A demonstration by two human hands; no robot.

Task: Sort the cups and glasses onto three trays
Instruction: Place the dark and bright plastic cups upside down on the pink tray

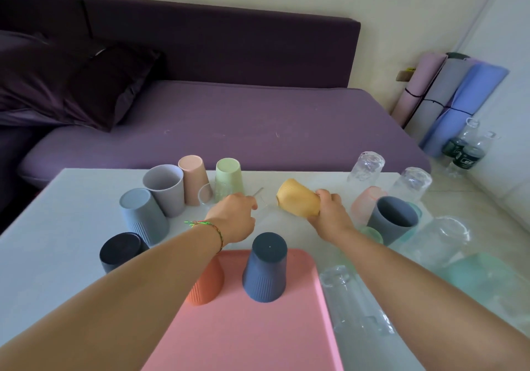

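My right hand grips a yellow cup, tilted on its side above the white table. My left hand pinches the rim of a clear glass just left of the yellow cup. In front of me lies a pink tray with an upside-down navy cup and an orange cup, partly hidden by my left arm. A green tray holds clear glasses at the right.
Grey, blue-grey, black, peach and light green cups stand at the back left. A dark grey cup, a pink cup and clear glasses stand right. A purple sofa lies behind.
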